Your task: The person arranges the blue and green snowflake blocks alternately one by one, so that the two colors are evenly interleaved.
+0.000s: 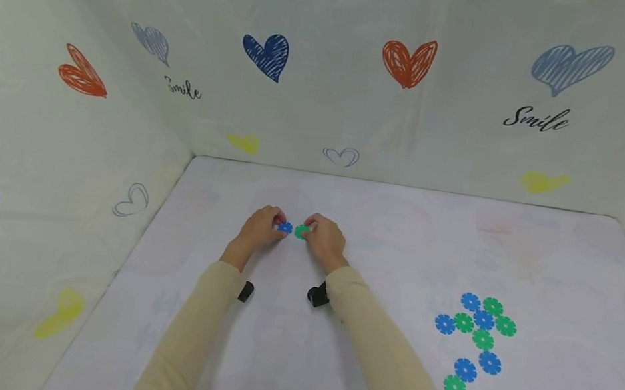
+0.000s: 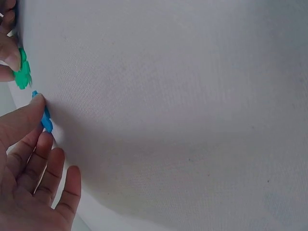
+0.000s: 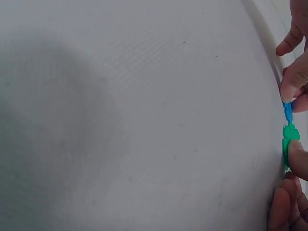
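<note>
Between thumb and fingers my left hand (image 1: 260, 228) pinches a blue notched disc (image 1: 285, 227). My right hand (image 1: 326, 240) pinches a green notched disc (image 1: 301, 231) just to the right of it. In the head view a narrow gap separates the two discs, above the far middle of the white table. Seen from the left wrist, the blue disc (image 2: 46, 119) stands nearly edge-on under the thumb, and the green disc (image 2: 22, 72) is tilted beside it. The right wrist view has the green disc (image 3: 290, 137) close to the blue disc (image 3: 288, 112); whether they touch I cannot tell.
Several more blue and green discs lie grouped on the right of the table (image 1: 360, 364), among them a green disc (image 1: 455, 387) and a blue disc (image 1: 445, 324). A pale curtain (image 1: 325, 109) printed with hearts hangs behind the table's far edge and along the sides.
</note>
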`<state>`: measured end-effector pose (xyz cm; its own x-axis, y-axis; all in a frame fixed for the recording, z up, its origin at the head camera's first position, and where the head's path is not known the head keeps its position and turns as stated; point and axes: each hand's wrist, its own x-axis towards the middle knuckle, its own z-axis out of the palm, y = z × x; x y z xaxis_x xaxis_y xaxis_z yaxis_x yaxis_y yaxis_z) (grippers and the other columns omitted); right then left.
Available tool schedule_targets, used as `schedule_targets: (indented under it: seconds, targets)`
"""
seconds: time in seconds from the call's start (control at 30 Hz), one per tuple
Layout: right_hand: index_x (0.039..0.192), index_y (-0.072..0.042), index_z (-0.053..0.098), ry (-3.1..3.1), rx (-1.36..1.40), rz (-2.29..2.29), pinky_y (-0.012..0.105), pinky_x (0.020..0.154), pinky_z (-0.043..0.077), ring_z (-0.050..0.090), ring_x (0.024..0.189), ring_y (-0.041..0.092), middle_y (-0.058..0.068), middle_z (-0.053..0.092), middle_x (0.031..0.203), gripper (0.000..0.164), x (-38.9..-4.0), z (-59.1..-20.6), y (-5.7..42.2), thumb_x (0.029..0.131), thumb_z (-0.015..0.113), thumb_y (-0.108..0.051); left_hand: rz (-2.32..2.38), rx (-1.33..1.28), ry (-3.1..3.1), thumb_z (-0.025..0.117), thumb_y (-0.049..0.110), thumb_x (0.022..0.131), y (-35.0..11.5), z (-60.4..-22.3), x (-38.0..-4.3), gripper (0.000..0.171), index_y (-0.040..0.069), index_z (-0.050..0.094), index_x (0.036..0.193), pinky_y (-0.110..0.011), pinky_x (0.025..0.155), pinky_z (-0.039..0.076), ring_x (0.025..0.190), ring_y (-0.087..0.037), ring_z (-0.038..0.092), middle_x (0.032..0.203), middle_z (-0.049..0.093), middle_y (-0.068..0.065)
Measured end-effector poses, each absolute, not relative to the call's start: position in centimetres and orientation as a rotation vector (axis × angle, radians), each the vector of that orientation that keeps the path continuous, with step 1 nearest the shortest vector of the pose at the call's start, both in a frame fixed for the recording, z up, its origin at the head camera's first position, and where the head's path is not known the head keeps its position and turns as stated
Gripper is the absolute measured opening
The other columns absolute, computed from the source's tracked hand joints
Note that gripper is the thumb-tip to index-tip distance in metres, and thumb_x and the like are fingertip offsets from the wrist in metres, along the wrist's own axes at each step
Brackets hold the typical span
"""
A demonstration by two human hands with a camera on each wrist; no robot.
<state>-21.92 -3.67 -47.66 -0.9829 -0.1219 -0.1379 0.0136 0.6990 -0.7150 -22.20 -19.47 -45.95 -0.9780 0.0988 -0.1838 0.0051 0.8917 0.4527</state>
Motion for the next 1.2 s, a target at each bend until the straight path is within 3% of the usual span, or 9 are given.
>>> schedule_targets:
  seconds: [0.2, 0.37, 0.6, 1.2]
  targets:
    - [0.105, -0.013, 0.062, 2.770, -0.101, -0.952, 0.028, 0.059, 0.044, 0.053, 0.070, 0.016, 0.006, 0.064, 0.094, 0.028, -22.0, -47.3, -4.0, 0.084, 0.068, -0.030, 0.676, 0.072, 2.857, 0.070, 0.014, 0.082, -19.3, -45.8, -22.1, 0.029, 0.002, 0.059, 0.107, -0.038, 0.085, 0.043, 0.091, -0.025, 0.051, 0.099, 0.057, -0.012]
    - [0.107, -0.012, 0.060, 2.772, -0.147, -0.933, 0.028, 0.059, 0.044, 0.052, 0.070, 0.017, 0.008, 0.064, 0.096, 0.031, -22.2, -47.3, -4.0, 0.085, 0.066, -0.032, 0.665, 0.077, 2.855, 0.070, 0.013, 0.082, -19.3, -45.6, -22.1, 0.029, 0.002, 0.059, 0.106, -0.038, 0.084, 0.043, 0.091, -0.025, 0.051, 0.099, 0.056, -0.012]
    - [0.114, -0.013, 0.058, 2.716, -0.215, -0.999, 0.031, 0.067, 0.046, 0.058, 0.083, 0.019, 0.009, 0.066, 0.106, 0.038, -22.4, -47.3, -3.5, 0.082, 0.069, -0.030, 0.660, 0.075, 2.849, 0.069, 0.013, 0.082, -19.2, -45.0, -22.0, 0.030, 0.002, 0.059, 0.107, -0.039, 0.085, 0.043, 0.092, -0.025, 0.051, 0.100, 0.057, -0.012]
    - [0.111, -0.012, 0.060, 2.713, -0.240, -0.968, 0.033, 0.071, 0.048, 0.057, 0.084, 0.020, 0.008, 0.065, 0.105, 0.031, -22.3, -47.3, -3.4, 0.083, 0.069, -0.023, 0.691, 0.073, 2.822, 0.069, 0.014, 0.083, -19.4, -45.4, -22.1, 0.031, 0.003, 0.058, 0.110, -0.039, 0.088, 0.043, 0.095, -0.026, 0.052, 0.104, 0.057, -0.013]
